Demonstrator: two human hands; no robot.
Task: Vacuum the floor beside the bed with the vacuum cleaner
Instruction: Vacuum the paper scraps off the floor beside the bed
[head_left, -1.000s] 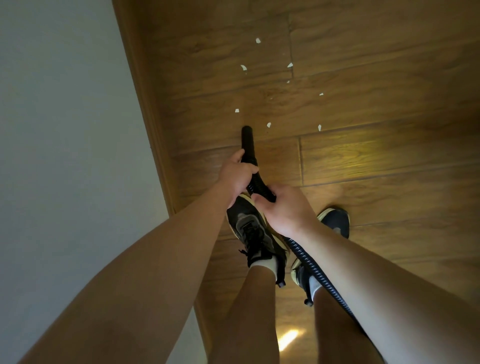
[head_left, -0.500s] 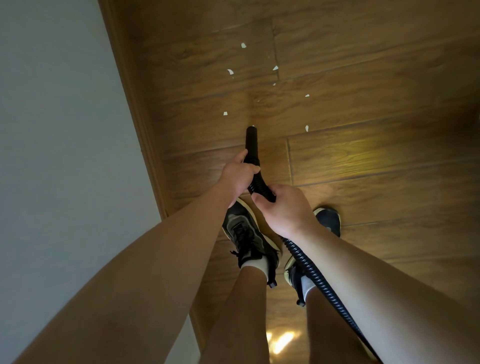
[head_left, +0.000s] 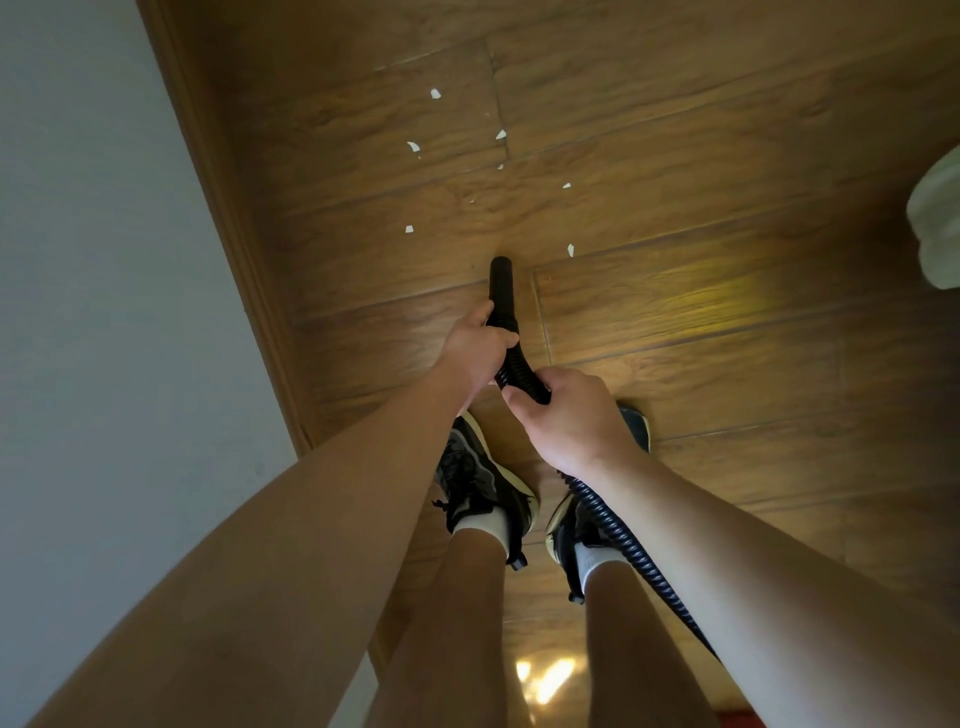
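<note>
Now both hands clamp the black hose (head_left: 519, 370): the left hand (head_left: 475, 345) grips farther along, just behind the nozzle (head_left: 501, 283), and the right hand (head_left: 566, 421) grips nearer, close beside it. The nozzle points down at the floor (head_left: 727, 364). The scrap by its tip a second ago is gone. White scraps (head_left: 414, 147) remain farther off, so the sweep should probably push forward.

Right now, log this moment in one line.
left hand: grips nozzle | right hand: grips hose | nozzle tip: just short of white scraps on wood floor
</note>
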